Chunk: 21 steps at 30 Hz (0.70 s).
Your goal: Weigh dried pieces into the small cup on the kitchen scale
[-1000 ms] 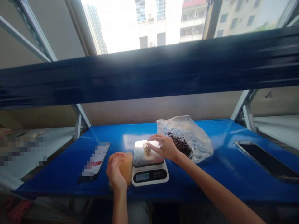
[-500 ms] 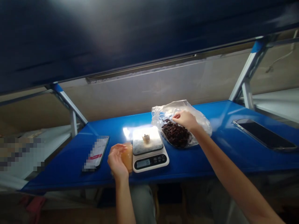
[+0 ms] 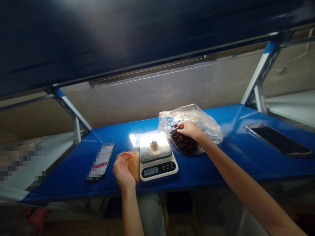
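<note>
My left hand (image 3: 124, 170) rests on the table with its fingers curled over the edge of a flat orange-yellow packet (image 3: 134, 165). Right beside the packet stands a white digital kitchen scale (image 3: 159, 170), its display reading 3.6. A small pale open pouch or cup (image 3: 154, 146) sits upright on the scale's plate, with dark bits showing at its top. My right hand (image 3: 189, 129) is at a heap of dark dried pieces (image 3: 183, 142) in a clear plastic bag (image 3: 210, 126). Its thumb and fingers pinch together at the heap's upper part; the pinched pieces are mostly hidden.
On the blue table (image 3: 118, 131) a phone (image 3: 104, 160) lies at the left. Another dark-screened phone (image 3: 278, 139) lies at the right. A dark panel (image 3: 147, 39) hangs low overhead, and slanted metal supports (image 3: 256, 77) stand at both back corners.
My right hand has dropped slightly and moved left, its fingertips now down at the dark pieces. My left hand, the packet and the scale reading are the same.
</note>
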{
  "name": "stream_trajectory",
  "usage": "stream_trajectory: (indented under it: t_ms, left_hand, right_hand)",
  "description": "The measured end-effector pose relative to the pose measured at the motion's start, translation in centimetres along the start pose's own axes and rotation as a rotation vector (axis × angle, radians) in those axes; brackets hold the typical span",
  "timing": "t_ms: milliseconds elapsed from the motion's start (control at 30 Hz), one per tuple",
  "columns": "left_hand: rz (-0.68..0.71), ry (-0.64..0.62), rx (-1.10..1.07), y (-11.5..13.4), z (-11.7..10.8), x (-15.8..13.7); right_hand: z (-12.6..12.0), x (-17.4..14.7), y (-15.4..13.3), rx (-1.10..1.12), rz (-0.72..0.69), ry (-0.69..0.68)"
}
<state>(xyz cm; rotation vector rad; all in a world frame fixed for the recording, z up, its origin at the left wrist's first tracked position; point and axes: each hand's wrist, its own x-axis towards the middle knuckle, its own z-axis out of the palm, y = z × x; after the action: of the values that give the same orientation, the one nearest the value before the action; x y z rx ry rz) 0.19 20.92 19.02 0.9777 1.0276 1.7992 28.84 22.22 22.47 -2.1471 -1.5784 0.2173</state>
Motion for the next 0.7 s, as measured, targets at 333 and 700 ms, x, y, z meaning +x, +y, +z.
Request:
stream_trajectory:
  t_ms: [333,700]
  left_hand:
    - [-0.013,0.009,-0.017,0.03,0.00,-0.12]
    - [-0.027,0.018,-0.033,0.04,0.19,-0.09]
  right_hand:
    - [-0.07,0.15,0.39,0.041,-0.012,-0.039]
    - [-0.67,-0.18,-0.06,0.071,-0.044,-0.029]
